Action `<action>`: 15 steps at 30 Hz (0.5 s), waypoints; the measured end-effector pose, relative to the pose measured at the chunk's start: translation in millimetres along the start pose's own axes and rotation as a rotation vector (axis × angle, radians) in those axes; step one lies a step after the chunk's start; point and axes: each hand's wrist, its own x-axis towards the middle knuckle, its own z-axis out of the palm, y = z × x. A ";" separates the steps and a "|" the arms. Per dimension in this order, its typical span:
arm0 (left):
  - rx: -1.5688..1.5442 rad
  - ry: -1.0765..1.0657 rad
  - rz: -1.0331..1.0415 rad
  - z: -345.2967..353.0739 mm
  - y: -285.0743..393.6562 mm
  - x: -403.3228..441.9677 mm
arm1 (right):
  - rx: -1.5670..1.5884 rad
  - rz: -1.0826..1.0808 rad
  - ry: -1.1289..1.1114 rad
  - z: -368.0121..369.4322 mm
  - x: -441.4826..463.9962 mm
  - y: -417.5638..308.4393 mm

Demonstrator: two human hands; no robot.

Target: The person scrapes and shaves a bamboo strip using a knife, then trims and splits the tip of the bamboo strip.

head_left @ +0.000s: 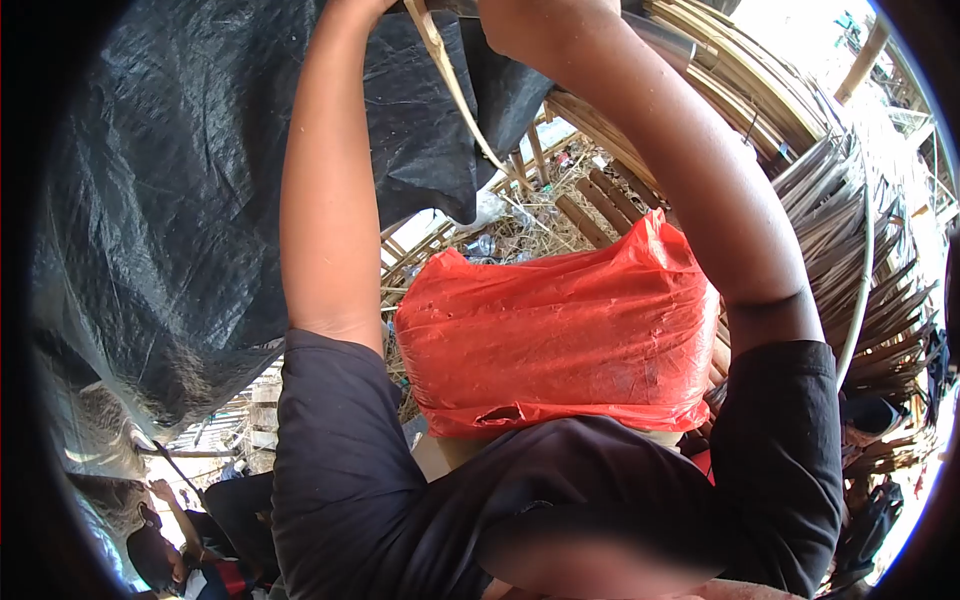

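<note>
Both my arms reach up past the top edge. My left forearm ends at the wrist there, and the left hand is out of view. Of my right hand (515, 22), only the part by the wrist shows at the top; its fingers are hidden. A thin pale split strip (447, 70) hangs down between my forearms, close to the right hand. What holds its upper end cannot be seen. Below my arms, in front of my dark shirt, is a large bundle wrapped in red plastic (560, 335), with a small tear near its lower edge.
A black plastic sheet (190, 190) hangs on the left. On the right are bamboo slats (745, 75) and layered dry thatch (850, 230). Straw and litter (545, 215) lie beyond the red bundle. Another person (155, 555) is at the lower left, one arm raised.
</note>
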 end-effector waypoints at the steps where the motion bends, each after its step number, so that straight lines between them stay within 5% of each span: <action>1: 0.018 0.004 -0.016 -3.4 -1.6 -5.6 | -0.021 -0.022 -0.017 -1.6 -0.9 -4.7; 15: 0.175 0.071 -0.145 -29.5 -1.3 -22.8 | -0.009 -0.072 -0.118 1.4 10.6 -38.3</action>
